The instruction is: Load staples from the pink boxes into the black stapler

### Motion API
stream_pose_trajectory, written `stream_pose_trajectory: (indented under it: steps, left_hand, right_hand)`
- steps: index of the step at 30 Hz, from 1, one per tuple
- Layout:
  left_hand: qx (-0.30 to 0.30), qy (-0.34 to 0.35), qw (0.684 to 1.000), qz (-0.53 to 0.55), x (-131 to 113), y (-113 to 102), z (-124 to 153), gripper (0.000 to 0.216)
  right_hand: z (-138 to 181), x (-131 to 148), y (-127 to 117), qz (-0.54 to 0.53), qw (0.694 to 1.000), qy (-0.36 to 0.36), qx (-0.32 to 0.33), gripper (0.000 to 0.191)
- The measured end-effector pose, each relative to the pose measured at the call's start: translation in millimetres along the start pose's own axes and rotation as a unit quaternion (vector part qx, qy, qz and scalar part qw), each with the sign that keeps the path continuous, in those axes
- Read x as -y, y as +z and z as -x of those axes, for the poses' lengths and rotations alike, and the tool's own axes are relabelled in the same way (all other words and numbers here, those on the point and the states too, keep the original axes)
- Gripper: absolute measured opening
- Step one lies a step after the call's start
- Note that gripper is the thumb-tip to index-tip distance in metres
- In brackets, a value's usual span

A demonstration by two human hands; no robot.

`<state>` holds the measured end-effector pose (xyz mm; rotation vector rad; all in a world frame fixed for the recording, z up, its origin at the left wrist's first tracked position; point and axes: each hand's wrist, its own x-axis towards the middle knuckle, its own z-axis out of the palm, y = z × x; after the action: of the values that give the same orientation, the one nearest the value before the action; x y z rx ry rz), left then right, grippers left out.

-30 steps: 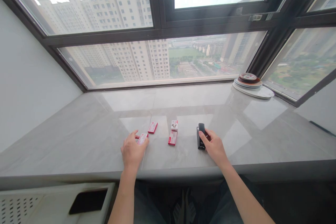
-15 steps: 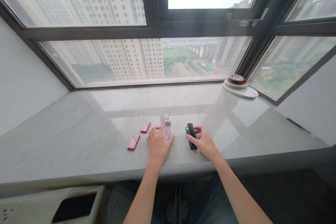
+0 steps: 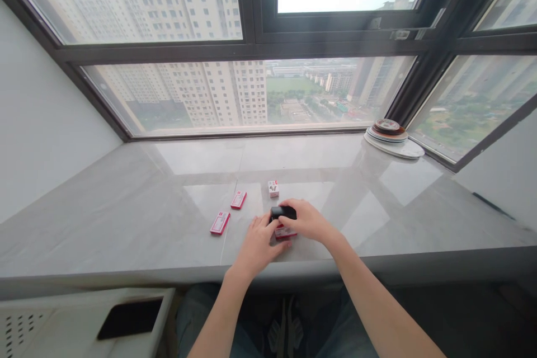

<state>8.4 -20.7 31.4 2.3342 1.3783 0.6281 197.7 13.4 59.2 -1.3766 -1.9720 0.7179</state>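
My right hand [image 3: 310, 220] grips a black stapler [image 3: 283, 212], which lies crosswise just in front of me. Directly below the stapler is a flat red-and-white box [image 3: 286, 232], partly covered by the stapler and my fingers. My left hand [image 3: 259, 243] is closed around the left end of that box, thumb along its near side and fingertips by the stapler's left end. Two similar flat red-and-white boxes, a farther one [image 3: 239, 199] and a nearer one [image 3: 220, 222], lie to the left. Beyond the stapler stands a small white box [image 3: 273, 188] with red marks.
Everything rests on a glossy grey stone sill [image 3: 138, 218] below large windows. A stack of plates [image 3: 392, 137] sits in the far right corner. A thin dark strip [image 3: 493, 206] lies along the right wall. At lower left, a dark phone-like slab [image 3: 130, 318] lies on a white surface.
My right hand has brought the stapler leftward and turned it crosswise, over to my left hand. A flat red-and-white box now shows between the hands. The view has shifted slightly.
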Motion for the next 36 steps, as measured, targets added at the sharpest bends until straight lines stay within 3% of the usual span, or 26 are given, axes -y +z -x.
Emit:
stream_pose_trajectory:
  steps: [4, 7, 11, 13, 16, 18, 20, 23, 24, 28, 33, 36]
  left_hand:
    - [0.003, 0.015, 1.000, 0.000, 7, 0, 5, 0.056]
    - [-0.006, 0.009, 1.000, 0.001, 9, -2, 7, 0.056]
    - [0.009, -0.009, 1.000, 0.009, 9, -11, 7, 0.054]
    - [0.017, -0.017, 1.000, 0.020, 9, -15, 6, 0.050]
    - [0.009, -0.026, 0.999, 0.036, 10, -16, 6, 0.039]
    - [0.000, -0.027, 0.999, 0.040, 11, -14, 6, 0.033]
    - [-0.004, -0.028, 0.999, 0.041, 13, -11, 5, 0.030]
    - [-0.005, -0.028, 0.999, 0.045, 15, -8, 3, 0.028]
    - [-0.005, -0.027, 0.999, 0.046, 15, -8, 2, 0.028]
    - [0.013, -0.028, 0.998, 0.051, 17, -14, 2, 0.026]
    - [0.021, -0.020, 0.999, 0.037, 18, -19, 7, 0.023]
    - [-0.005, 0.002, 1.000, 0.016, 21, -13, 11, 0.024]
  right_hand:
    - [-12, 15, 30, 0.042, 0.994, 0.034, -0.099, 0.020]
    - [-17, 12, 32, -0.061, 0.983, 0.078, -0.157, 0.025]
    - [-6, -23, 4, -0.281, 0.922, 0.129, -0.232, 0.047]
    - [10, -49, -14, -0.327, 0.897, 0.164, -0.249, 0.049]
    - [40, -81, -37, -0.329, 0.885, 0.254, -0.211, 0.047]
    - [57, -88, -43, -0.290, 0.891, 0.301, -0.180, 0.053]
    - [66, -80, -38, -0.262, 0.905, 0.317, -0.111, 0.060]
    - [65, -52, -13, -0.268, 0.921, 0.280, 0.035, 0.059]
    - [62, -43, -4, -0.266, 0.926, 0.261, 0.055, 0.056]
    - [50, -31, 18, -0.200, 0.952, 0.230, 0.016, 0.045]
    - [56, -41, 0, -0.095, 0.965, 0.245, -0.019, 0.037]
    - [54, -28, -9, -0.022, 0.976, 0.200, -0.082, 0.030]
